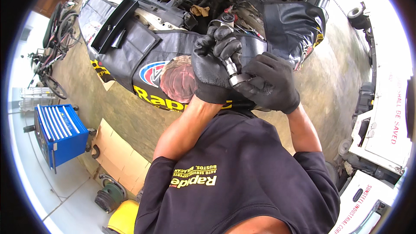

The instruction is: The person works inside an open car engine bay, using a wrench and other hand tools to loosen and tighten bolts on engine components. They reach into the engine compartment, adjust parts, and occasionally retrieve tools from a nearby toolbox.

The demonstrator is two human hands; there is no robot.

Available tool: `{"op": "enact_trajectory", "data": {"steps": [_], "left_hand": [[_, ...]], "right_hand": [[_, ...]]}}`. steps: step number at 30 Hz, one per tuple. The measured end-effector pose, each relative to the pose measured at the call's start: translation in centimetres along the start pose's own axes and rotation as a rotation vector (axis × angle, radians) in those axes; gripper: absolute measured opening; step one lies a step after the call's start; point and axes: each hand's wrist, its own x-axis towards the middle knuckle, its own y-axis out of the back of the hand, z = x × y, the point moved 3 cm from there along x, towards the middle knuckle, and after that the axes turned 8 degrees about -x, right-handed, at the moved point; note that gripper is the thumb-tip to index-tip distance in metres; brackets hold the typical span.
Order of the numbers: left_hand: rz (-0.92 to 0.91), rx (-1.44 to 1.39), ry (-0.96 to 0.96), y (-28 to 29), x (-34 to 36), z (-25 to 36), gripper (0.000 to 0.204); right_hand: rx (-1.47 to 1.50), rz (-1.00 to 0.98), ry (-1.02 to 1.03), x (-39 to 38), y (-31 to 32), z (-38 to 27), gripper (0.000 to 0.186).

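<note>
Both my hands wear black gloves and meet over the front edge of an open engine bay. My left hand (211, 67) is closed round the upper part of a shiny metal socket wrench (230, 66). The lower end of this wrench is a thick round head, and the fingers of my right hand (273, 82) are closed on it. The rest of the wrench is hidden in the gloves. A black fender cover (125, 56) with yellow lettering drapes the car's front below my hands. On it, beside my left wrist, lies a reddish-brown cloth (178, 80).
A black tray (115, 25) rests on the cover at the left, with a dark cone-shaped piece (118, 38) beside it. Farther left stand a blue tool chest (65, 125) and bicycles (56, 47). Flattened cardboard (115, 151) lies on the floor. White equipment (385, 134) lines the right.
</note>
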Motion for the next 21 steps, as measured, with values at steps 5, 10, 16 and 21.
{"op": "enact_trajectory", "data": {"steps": [5,10,16,21], "left_hand": [[0.083,0.251,0.004,1.7,0.5,0.5,0.009],[0.494,1.087,0.0,1.3,1.6,-0.5,0.025],[0.081,1.717,0.21,4.2,7.9,1.8,0.026],[0.305,1.667,-0.028,5.3,16.4,2.8,0.024]], "right_hand": [[0.034,0.008,-0.022,-0.4,-0.6,1.6,0.024],[-0.141,0.006,-0.052,-0.6,-0.9,4.1,0.023],[-0.214,-0.027,-0.218,2.1,-0.5,9.1,0.019],[-0.155,-0.15,-0.499,6.8,-2.7,15.2,0.031]]}}
